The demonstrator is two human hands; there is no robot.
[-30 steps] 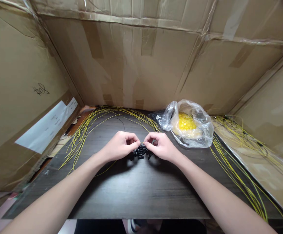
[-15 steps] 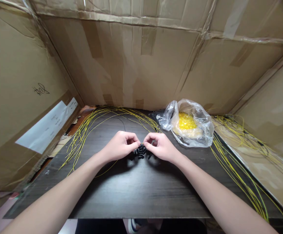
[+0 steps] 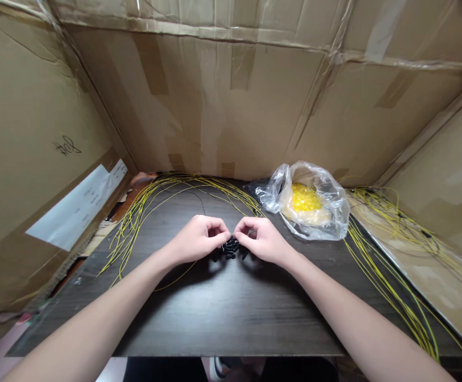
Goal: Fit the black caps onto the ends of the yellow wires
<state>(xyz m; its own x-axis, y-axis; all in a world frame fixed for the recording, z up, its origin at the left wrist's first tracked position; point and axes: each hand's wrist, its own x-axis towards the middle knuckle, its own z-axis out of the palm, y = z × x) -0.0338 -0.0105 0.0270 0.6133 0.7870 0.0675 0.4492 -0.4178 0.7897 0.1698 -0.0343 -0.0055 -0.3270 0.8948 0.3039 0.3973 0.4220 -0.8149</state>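
My left hand [image 3: 204,237] is closed in a pinch, with a thin yellow wire [image 3: 178,278] trailing from under it. A small yellowish bit shows between the fingertips. Facing it, my right hand [image 3: 261,239] pinches too, its thumb and forefinger nearly meeting those of the left. What sits in the right fingertips is hidden or too small to name. Just below the fingertips, a small pile of short black tube-like pieces [image 3: 230,249] lies on the dark tabletop [image 3: 223,313], partly covered by both hands.
A bundle of yellow wires [image 3: 135,212] curves across the table's back left. Behind my right hand stands an open clear plastic bag [image 3: 334,215] with small yellow pieces [image 3: 306,197]. More yellow wires [image 3: 390,286] run down the right side. Cardboard walls [image 3: 255,106] enclose the table.
My left hand has shifted very slightly to the right, and the trailing yellow wire moved a little with it. My right hand stays in place.
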